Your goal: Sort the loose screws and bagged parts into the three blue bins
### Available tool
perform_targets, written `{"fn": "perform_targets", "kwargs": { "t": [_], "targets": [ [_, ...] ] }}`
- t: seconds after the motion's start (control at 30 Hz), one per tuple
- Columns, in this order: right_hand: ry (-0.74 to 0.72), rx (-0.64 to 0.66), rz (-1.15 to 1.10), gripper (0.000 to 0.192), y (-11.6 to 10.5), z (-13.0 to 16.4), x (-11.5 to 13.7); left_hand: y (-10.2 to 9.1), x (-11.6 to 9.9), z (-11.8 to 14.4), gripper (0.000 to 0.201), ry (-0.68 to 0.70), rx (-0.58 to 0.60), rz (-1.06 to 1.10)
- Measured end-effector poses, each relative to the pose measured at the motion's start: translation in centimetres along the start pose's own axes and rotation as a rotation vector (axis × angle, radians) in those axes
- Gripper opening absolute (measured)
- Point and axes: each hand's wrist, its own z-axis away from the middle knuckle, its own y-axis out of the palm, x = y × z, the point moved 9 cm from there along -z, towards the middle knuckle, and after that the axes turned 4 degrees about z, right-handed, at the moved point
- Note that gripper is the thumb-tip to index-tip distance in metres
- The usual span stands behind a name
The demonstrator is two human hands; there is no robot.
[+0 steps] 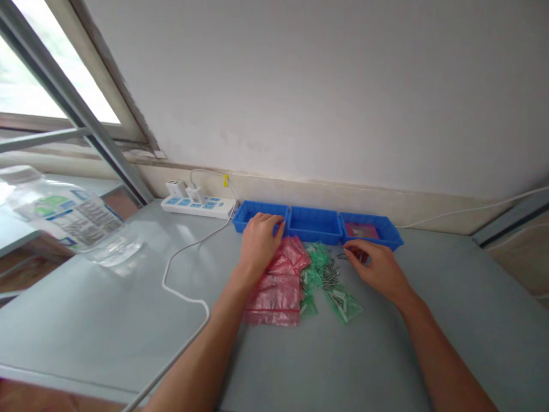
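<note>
My left hand (258,240) rests on the near rim of the left blue tray (247,210), its fingers curled over the top of a pile of red plastic bags (274,292). My right hand (377,266) lies palm down on the grey table (86,309), fingertips pinching at small metal screws (330,277) beside several green bags (343,303). A middle blue tray (314,224) and a right blue tray (388,229) stand in a row behind; the right one holds a red bag (361,230).
A white power strip (199,206) with plugged adapters lies against the wall at the back left, and its white cable (180,286) loops across the table. A clear plastic bottle (68,217) lies on its side at the left. A window (51,86) is upper left.
</note>
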Motion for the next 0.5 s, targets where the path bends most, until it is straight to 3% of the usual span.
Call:
{"fn": "perform_targets", "kwargs": {
  "t": [0.13, 0.27, 0.5],
  "targets": [
    [0.025, 0.161, 0.126, 0.022, 0.8, 0.2, -0.4, 0.9, -4.6, 0.6, 0.02, 0.195, 0.045, 0.056],
    [0.057, 0.271, 0.158, 0.013, 1.9, 0.4, -1.3, 2.2, -8.2, 1.6, 0.019, 0.33, 0.123, 0.106],
    [0.022, 0.249, 0.016, 0.013, 2.1, 0.3, -1.5, 3.1, -10.3, 2.6, 0.018, 0.385, 0.206, 0.131]
  ]
}}
